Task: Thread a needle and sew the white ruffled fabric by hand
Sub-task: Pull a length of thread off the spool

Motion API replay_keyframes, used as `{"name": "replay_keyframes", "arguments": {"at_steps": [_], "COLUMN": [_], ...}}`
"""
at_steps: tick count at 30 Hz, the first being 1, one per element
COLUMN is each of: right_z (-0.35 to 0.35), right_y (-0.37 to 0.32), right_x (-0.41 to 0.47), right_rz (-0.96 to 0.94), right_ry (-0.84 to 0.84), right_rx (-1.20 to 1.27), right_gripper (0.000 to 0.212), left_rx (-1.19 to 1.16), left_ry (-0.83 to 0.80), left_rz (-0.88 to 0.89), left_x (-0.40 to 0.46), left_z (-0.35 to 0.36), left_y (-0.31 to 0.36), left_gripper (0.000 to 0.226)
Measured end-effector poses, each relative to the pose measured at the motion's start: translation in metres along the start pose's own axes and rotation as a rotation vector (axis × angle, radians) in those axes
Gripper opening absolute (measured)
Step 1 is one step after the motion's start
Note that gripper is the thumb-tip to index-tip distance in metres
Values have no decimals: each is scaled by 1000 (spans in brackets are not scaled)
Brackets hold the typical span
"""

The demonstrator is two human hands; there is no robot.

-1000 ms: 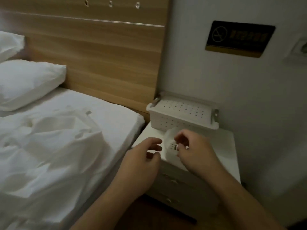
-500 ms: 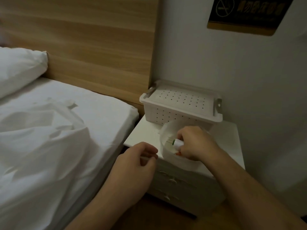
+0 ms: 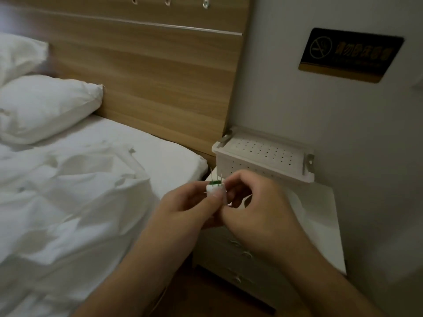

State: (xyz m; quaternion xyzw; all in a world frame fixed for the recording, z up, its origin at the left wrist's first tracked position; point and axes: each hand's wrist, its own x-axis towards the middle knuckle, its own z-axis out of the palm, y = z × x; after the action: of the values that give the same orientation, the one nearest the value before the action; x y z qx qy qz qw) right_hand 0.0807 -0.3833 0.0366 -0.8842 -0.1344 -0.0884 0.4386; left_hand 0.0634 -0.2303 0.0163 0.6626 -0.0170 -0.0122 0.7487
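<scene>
Fingers of the left hand (image 3: 183,209) now pinch a small white thread spool (image 3: 214,191), lifted from the nightstand (image 3: 320,213), thin needles (image 3: 216,177) standing above them. The right hand (image 3: 256,209) curls beside it, holding nothing visible. Crumpled white ruffled fabric (image 3: 68,191) lies left.

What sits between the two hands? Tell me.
In the head view, a small white thread spool with needles standing up from its top; left hand pinches it, right hand touches its right side.
</scene>
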Motion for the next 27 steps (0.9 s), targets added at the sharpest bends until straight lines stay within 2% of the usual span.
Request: {"name": "replay_keyframes", "arguments": {"at_steps": [2, 6, 11, 18, 27], "right_z": [5, 5, 15, 52, 70], "right_y": [-16, -49, -80, -84, -75], "right_x": [-9, -23, -26, -21, -14], "right_rz": [-18, -51, -22, 84, 219], "right_ry": [4, -152, -181, -276, -194], "right_rx": [20, 96, 454, 648, 751], "right_gripper": [18, 25, 9, 10, 13], "left_rx": [14, 109, 115, 174, 265], "left_ry": [24, 40, 41, 82, 18], "left_rz": [33, 73, 66, 15, -98], "left_x": [-11, -40, -80, -95, -78], "left_z": [-10, -42, -82, -107, -119], "left_y": [7, 30, 56, 54, 51], "left_gripper": [18, 25, 30, 25, 26]}}
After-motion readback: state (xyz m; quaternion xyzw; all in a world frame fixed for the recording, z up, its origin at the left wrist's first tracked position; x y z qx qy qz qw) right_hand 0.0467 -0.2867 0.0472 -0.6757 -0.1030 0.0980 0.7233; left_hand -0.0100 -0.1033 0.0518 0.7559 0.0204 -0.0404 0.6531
